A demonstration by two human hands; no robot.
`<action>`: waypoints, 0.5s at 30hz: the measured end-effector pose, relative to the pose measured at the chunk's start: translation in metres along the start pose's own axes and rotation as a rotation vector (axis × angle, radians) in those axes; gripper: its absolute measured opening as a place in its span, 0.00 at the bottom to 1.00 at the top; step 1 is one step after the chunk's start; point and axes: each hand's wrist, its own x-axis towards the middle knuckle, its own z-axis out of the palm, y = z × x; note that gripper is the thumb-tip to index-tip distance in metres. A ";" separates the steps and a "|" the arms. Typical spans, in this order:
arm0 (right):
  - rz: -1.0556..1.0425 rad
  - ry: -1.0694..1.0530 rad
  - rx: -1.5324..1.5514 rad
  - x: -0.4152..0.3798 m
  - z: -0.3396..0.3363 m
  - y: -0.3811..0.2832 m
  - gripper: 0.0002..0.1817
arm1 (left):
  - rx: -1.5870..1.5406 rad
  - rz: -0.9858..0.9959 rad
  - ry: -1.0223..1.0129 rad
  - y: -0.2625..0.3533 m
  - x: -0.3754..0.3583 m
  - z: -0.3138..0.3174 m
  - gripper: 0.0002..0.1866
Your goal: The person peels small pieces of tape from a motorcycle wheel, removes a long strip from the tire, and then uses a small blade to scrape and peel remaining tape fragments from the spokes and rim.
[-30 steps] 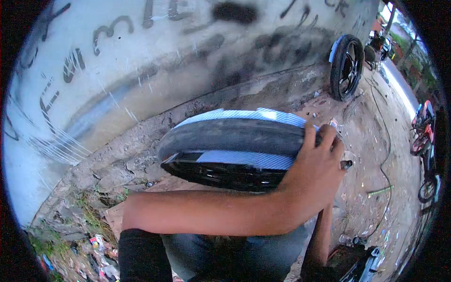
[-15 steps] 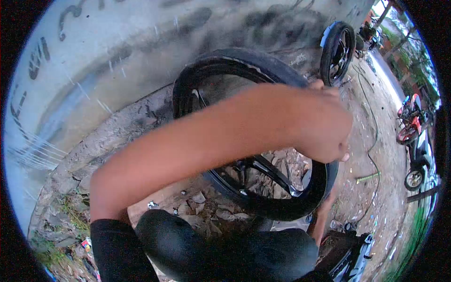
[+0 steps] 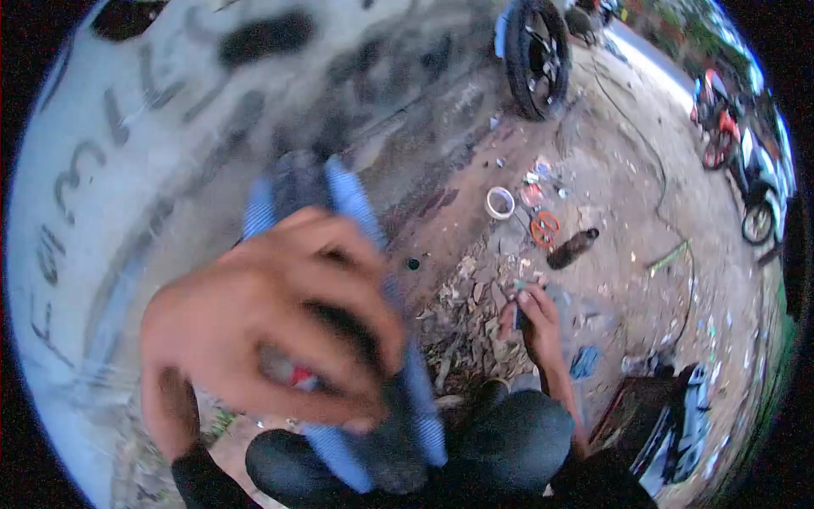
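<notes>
My left hand [image 3: 280,314], large and blurred by motion, is over the edge-on tyre [image 3: 301,182], its fingers spread with gaps between them. Light blue ribbed strips [image 3: 354,199] run along both sides of the dark tread. The lower end of the tyre is between my knees. Over the ground to the right, my right hand [image 3: 536,318] has its thumb and fingers closed on a small dark object with a green end, too small to name.
A second wheel [image 3: 537,59] leans at the wall. On the ground are a white tape roll [image 3: 500,204], orange-handled scissors [image 3: 544,229], a dark bottle [image 3: 573,248] and a blue cloth [image 3: 585,362]. Motorcycles [image 3: 759,178] stand at the far right.
The wheel has turned from a side view to edge-on and moved left. My left hand has swung back left. My right hand now shows in the open, and the view has shifted.
</notes>
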 end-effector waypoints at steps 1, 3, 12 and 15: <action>0.009 -0.021 -0.002 0.001 0.004 0.009 0.16 | -0.018 0.013 -0.041 0.005 -0.002 0.000 0.22; 0.029 -0.078 -0.006 0.008 0.008 0.032 0.16 | -0.017 -0.033 -0.081 0.020 -0.008 0.006 0.19; 0.180 -0.249 0.151 0.017 0.052 0.094 0.15 | 0.077 -0.521 0.168 0.120 -0.068 0.079 0.35; 0.227 -0.273 0.124 0.024 0.067 0.104 0.15 | 0.347 -0.640 0.415 0.128 -0.066 0.103 0.31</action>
